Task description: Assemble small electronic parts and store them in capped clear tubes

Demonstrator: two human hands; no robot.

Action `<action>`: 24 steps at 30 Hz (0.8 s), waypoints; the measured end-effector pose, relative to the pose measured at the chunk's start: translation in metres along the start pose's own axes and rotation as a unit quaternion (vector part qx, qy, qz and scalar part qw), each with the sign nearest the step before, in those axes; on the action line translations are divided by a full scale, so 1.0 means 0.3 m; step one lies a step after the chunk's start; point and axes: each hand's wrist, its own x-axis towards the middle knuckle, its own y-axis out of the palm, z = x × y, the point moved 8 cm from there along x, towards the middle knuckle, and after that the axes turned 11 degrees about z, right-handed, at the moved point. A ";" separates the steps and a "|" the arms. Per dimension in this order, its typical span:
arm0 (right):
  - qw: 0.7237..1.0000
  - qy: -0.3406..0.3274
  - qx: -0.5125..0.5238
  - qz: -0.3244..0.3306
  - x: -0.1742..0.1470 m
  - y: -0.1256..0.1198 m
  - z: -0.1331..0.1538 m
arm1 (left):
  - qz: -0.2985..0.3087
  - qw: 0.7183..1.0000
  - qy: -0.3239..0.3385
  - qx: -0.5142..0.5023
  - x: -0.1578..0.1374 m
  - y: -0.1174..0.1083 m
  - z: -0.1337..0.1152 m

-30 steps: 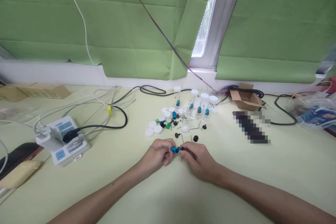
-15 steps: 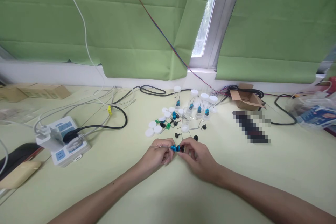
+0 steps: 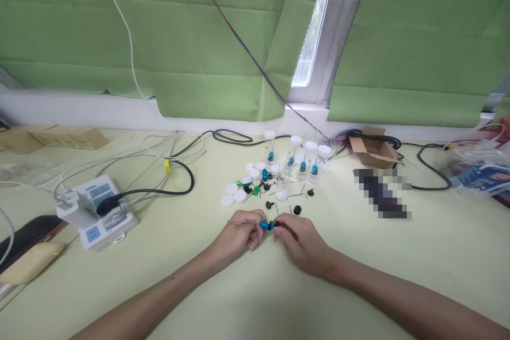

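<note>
right hand [image 3: 302,238] has closed its grip over the black knob [image 3: 278,223] ending the blue fitting [image 3: 263,225], which lies crosswise between both hands, left hand [image 3: 239,234] pinching its opposite end.

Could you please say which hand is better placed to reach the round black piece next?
Probably the right hand: the round black piece lies just beyond it, while the left hand, gripping the blue part, is farther off. The right would first need to release that part's black end.
</note>
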 end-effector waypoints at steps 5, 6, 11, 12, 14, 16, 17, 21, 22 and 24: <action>1.000 0.017 0.020 -0.009 -0.002 0.001 -0.015 | -0.008 1.000 -0.010 0.003 -0.002 0.003 -0.004; 0.999 0.019 0.029 -0.009 -0.003 0.003 -0.020 | -0.007 1.000 -0.008 0.000 -0.002 0.004 -0.004; 0.998 0.015 0.051 -0.015 -0.009 0.004 -0.026 | 0.001 1.000 -0.003 -0.008 0.000 0.001 0.003; 0.998 0.012 0.051 -0.016 -0.009 0.002 -0.024 | 0.004 1.000 -0.002 -0.008 0.001 0.001 0.004; 0.999 0.008 0.047 -0.017 -0.008 0.001 -0.018 | 0.005 1.000 -0.002 -0.004 0.001 0.001 0.003; 0.999 0.004 0.040 -0.013 -0.007 0.001 -0.013 | 0.001 1.000 -0.005 0.001 0.000 -0.001 0.003; 0.999 0.004 0.038 -0.011 -0.006 0.001 -0.011 | -0.001 1.000 -0.006 0.004 -0.001 -0.002 0.003; 1.000 0.002 0.027 -0.002 -0.004 0.001 -0.008 | 0.000 1.000 -0.008 0.008 -0.001 -0.002 0.003; 1.000 0.004 0.022 0.001 -0.002 0.002 -0.008 | 0.000 1.000 -0.009 0.009 -0.001 -0.002 0.004; 1.000 0.011 0.013 0.008 0.001 0.005 -0.011 | 0.000 1.000 -0.012 0.011 -0.002 -0.002 0.005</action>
